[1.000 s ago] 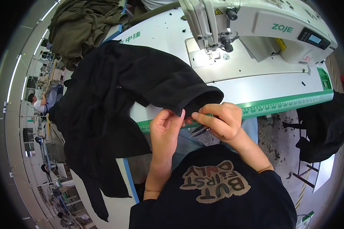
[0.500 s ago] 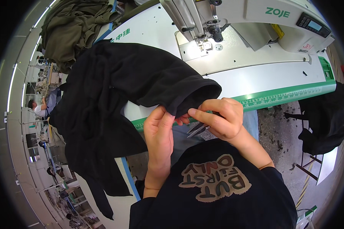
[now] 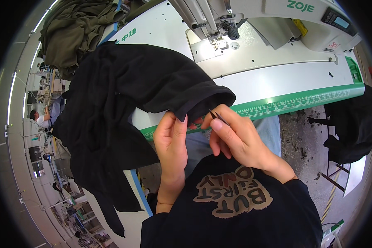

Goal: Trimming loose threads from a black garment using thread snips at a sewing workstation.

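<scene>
A black garment (image 3: 153,76) lies over the table's front edge, its hemmed tubular opening facing me. My left hand (image 3: 172,144) pinches the near edge of that hem between thumb and fingers. In my right hand (image 3: 246,142) is a small pair of dark thread snips (image 3: 220,118). Their blades point up and left, beside the hem's opening, and the handles are hidden in my fingers. The right fingertips are close to the cloth; whether they touch it I cannot tell.
A white sewing machine (image 3: 277,25) stands beyond the garment on a white table with a green ruled edge (image 3: 301,102). Olive-green cloth (image 3: 72,31) is heaped at the far left. Black fabric (image 3: 353,128) hangs on a stand at right. Another person (image 3: 42,118) sits far left.
My right hand has let go of the hem edge and turned, swinging the snips from pointing down-left to pointing up toward the opening. My left hand keeps its pinch.
</scene>
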A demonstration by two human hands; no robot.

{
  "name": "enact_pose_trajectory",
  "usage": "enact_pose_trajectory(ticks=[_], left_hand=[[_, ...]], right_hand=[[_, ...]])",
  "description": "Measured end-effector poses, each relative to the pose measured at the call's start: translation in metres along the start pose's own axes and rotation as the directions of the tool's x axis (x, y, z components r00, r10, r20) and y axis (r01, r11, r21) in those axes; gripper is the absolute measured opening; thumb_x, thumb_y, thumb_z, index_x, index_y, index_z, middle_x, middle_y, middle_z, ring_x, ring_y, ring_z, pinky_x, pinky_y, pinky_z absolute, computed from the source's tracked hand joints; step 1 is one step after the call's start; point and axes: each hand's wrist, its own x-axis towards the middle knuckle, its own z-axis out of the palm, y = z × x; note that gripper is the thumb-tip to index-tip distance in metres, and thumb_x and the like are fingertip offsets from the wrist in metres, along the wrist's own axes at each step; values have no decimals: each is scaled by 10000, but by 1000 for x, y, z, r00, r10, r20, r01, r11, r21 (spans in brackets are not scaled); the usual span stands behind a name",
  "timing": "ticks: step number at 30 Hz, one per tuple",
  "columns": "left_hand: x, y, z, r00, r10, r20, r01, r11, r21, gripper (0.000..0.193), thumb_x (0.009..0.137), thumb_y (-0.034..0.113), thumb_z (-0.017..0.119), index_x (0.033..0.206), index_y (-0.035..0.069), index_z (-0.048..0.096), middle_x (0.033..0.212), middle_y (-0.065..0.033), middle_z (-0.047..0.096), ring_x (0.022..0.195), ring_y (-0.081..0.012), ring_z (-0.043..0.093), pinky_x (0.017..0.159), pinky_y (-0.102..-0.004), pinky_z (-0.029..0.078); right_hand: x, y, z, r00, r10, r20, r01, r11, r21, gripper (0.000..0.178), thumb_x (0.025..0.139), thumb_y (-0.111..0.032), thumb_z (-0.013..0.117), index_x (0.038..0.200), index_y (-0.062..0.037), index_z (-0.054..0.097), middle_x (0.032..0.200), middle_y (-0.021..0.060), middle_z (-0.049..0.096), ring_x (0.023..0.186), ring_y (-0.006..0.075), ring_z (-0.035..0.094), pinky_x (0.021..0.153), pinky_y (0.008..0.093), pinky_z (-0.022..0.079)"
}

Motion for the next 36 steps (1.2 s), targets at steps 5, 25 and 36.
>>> enact_pose_trajectory(ticks=[5, 25, 36], left_hand=[[-3, -1, -4, 1000, 3, 3, -3, 996, 91, 237, 985, 115, 505, 1133, -50, 591, 1029, -39, 616, 917, -67, 539, 811, -208, 428], [-6, -3, -4, 999, 11, 46, -14, 998, 67, 238, 988, 87, 493, 1155, -63, 571, 1066, -56, 610, 962, -81, 550, 858, -220, 438], [-9, -2, -4, 999, 6, 47, -15, 983, 184, 216, 947, 72, 544, 1130, -30, 595, 998, -59, 629, 896, -113, 582, 794, -249, 465]], right_hand=[[3, 1, -2, 991, 66, 120, -65, 998, -18, 353, 1016, -254, 405, 898, 4, 615, 540, 27, 570, 406, 51, 435, 423, 204, 342], [6, 5, -4, 985, 110, 135, -114, 993, 23, 381, 1012, -284, 419, 893, -2, 646, 514, 19, 556, 392, 41, 423, 397, 196, 311], [4, 13, 2, 903, -387, -187, 344, 911, -226, 159, 891, -70, 594, 1018, 16, 634, 615, 10, 573, 490, 21, 428, 465, 170, 309]])
